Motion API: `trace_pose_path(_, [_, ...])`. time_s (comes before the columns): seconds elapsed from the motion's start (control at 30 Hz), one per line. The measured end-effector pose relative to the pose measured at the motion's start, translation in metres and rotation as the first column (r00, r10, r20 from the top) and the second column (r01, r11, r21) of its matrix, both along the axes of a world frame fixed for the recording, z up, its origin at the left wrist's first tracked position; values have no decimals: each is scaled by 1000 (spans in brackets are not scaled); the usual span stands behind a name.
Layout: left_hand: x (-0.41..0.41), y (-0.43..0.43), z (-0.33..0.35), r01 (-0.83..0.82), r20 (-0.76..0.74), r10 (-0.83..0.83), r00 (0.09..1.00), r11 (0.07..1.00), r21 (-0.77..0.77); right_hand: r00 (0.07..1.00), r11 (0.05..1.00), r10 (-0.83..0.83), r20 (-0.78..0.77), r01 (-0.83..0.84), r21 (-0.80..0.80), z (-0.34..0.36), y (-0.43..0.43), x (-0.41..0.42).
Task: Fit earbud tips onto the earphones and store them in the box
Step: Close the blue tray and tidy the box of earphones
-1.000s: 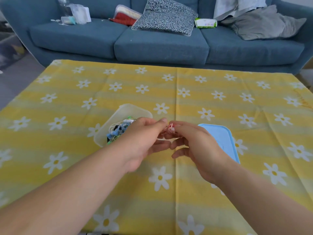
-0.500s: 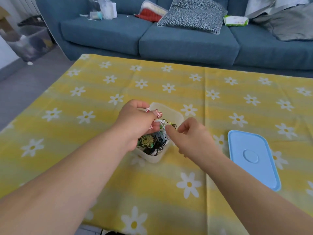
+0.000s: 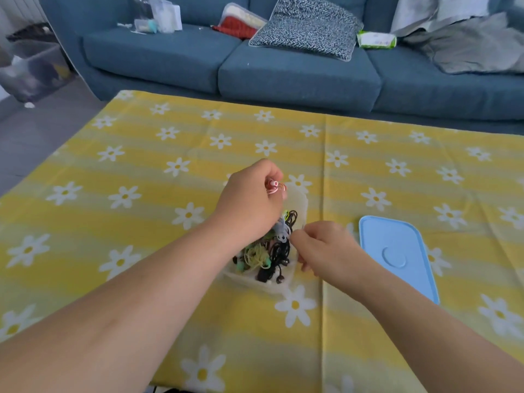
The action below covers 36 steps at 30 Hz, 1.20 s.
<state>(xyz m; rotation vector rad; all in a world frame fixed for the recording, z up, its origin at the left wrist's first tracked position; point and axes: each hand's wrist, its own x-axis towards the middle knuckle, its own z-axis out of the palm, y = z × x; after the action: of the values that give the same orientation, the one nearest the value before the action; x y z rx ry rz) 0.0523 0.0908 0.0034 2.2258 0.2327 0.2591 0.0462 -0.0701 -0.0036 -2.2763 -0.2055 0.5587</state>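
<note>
Head view | left hand (image 3: 249, 205) pinches red-white earphones (image 3: 273, 187) above far end of box (image 3: 301, 204) | right hand (image 3: 321, 246) curled at box's right rim, grip unclear | advice: lower the coil gently onto pile (image 3: 269, 252), cord tucked inside the box

No text, brand or number can be read anywhere. The green packet (image 3: 376, 40) on the sofa (image 3: 297, 72) bears print, but it is too blurred to make out.
</note>
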Motion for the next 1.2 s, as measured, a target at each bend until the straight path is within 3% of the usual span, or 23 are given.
trace_pose_path(0.17, [5,-28,-9,263,-133,-240,962,946,192,995,999,-49,-82,48,-18,1,-46,1])
trace_pose_path(0.27, [8,-45,-11,325,-116,-304,946,907,267,994,998,-61,-86,59,-28,-5,-65,2])
trace_pose_path(0.47, [8,-59,-13,353,-118,-336,934,825,441,996,996,-84,-30,84,11,-14,-78,9])
trace_pose_path(0.8, [9,-77,-33,477,-388,-304,870,718,506,994,993,-106,-27,107,40,-7,-88,9])
trace_pose_path(0.9, [6,-83,-21,402,-313,-260,914,687,605,990,989,-136,-26,137,60,-10,-96,9])
trace_pose_path(1.0, [4,-88,-18,380,-143,-372,917,706,597,985,981,-170,-44,173,89,-11,-104,9])
trace_pose_path(1.13, [-1,-94,-28,474,-209,-437,875,682,557,978,972,-203,-37,206,113,-10,-112,9])
trace_pose_path(1.2, [0,-95,-29,453,-165,-438,884,712,536,970,963,-242,-29,244,117,-11,-119,9])
